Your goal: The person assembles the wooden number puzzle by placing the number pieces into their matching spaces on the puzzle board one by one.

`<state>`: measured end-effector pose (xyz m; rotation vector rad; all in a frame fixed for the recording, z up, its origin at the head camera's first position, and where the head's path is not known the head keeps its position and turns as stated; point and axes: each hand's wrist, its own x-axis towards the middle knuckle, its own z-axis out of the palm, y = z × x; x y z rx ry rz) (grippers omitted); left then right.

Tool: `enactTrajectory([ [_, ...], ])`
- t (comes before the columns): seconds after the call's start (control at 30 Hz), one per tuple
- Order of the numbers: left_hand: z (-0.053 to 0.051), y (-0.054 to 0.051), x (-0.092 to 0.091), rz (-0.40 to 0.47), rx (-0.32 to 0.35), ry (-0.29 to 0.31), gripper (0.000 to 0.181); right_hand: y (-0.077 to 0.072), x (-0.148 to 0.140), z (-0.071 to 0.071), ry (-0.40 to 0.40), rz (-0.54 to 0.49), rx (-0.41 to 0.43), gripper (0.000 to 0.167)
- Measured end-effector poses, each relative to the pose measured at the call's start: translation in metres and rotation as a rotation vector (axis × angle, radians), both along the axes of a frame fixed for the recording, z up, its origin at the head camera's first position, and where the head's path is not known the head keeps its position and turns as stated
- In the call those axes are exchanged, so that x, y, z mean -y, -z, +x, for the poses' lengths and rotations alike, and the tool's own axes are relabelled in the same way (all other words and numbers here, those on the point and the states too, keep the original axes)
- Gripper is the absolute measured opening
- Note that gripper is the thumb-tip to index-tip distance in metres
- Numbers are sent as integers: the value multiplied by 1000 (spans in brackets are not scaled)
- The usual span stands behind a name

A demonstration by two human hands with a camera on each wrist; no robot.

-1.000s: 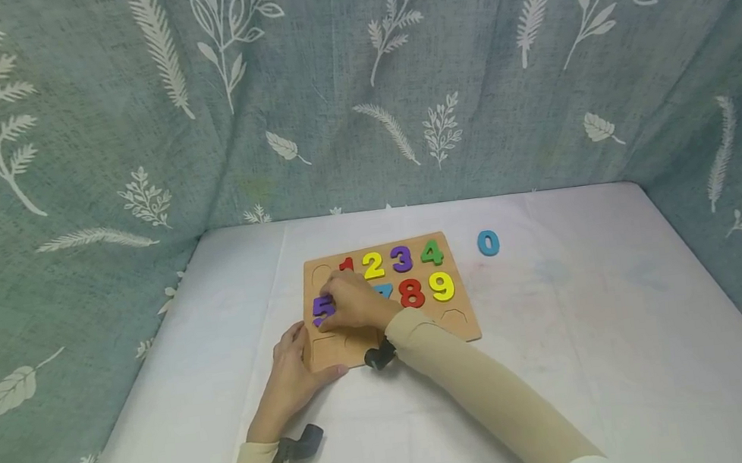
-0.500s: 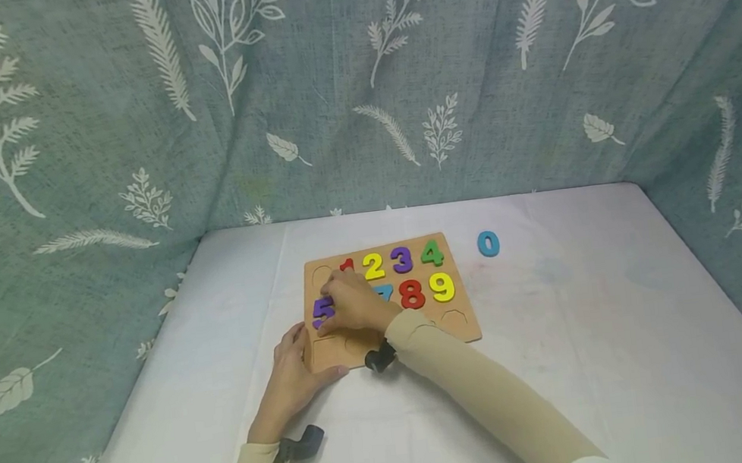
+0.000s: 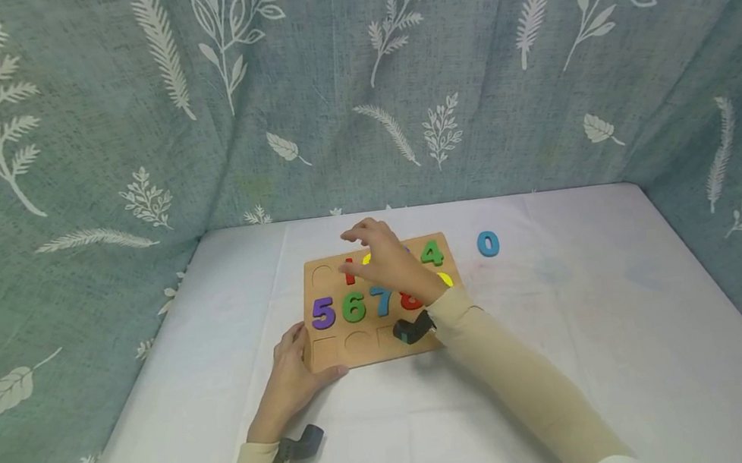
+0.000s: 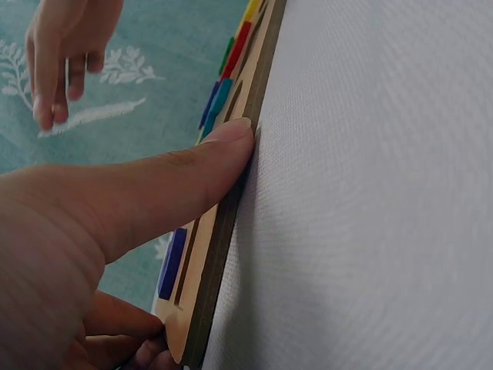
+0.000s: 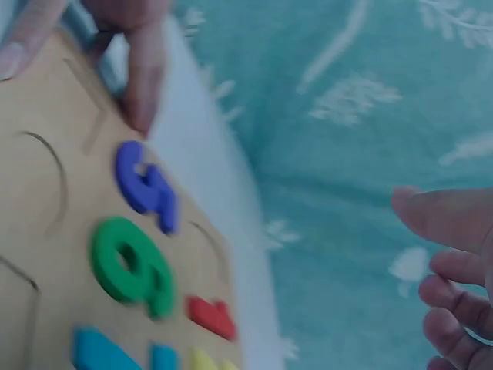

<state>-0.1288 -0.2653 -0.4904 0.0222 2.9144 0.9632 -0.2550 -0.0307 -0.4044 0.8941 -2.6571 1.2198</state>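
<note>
A wooden number puzzle board point(image 3: 318, 287) lies on the white table, with coloured numbers sitting on it. My left hand point(image 3: 294, 378) grips its near-left corner, thumb point(image 4: 208, 158) along the near edge and fingers at the left side. Over the upper middle of the board, my right hand point(image 3: 391, 263) hovers with thumb and fingers apart, holding nothing. The purple 5 point(image 3: 322, 313) and green 6 point(image 3: 354, 307) show uncovered at the left of the second row. Parts of the yellow 2, purple 3, red 8 and yellow 9 are hidden behind the right hand and forearm.
A blue 0 point(image 3: 488, 243) lies on the table point(image 3: 592, 298) right of the board. An unfilled round recess point(image 3: 323, 275) is at the board's top left, and more recesses point(image 3: 359, 342) run along its bottom row. A leaf-patterned curtain point(image 3: 328, 99) hangs behind.
My right hand has let go of the purple 5, then lifted up and to the right with its fingers spread. The left hand has stayed at the board's corner.
</note>
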Motion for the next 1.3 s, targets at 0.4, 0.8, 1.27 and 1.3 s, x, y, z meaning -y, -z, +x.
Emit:
enactTrajectory([
  [0.4,-2,1,-4,0,37,-29,118,-16,-100,-5,211,-149,-10,53],
  [0.8,-3,3,-5,7,45,-27,120,4,-178,-7,456,-188,-8,56],
  [1.27,-2,0,-3,-3,44,-29,120,56,-216,-20,503,-87,174,66],
  [1.3,-1,0,-3,-5,44,-29,120,59,-217,-21,497,-86,198,67],
])
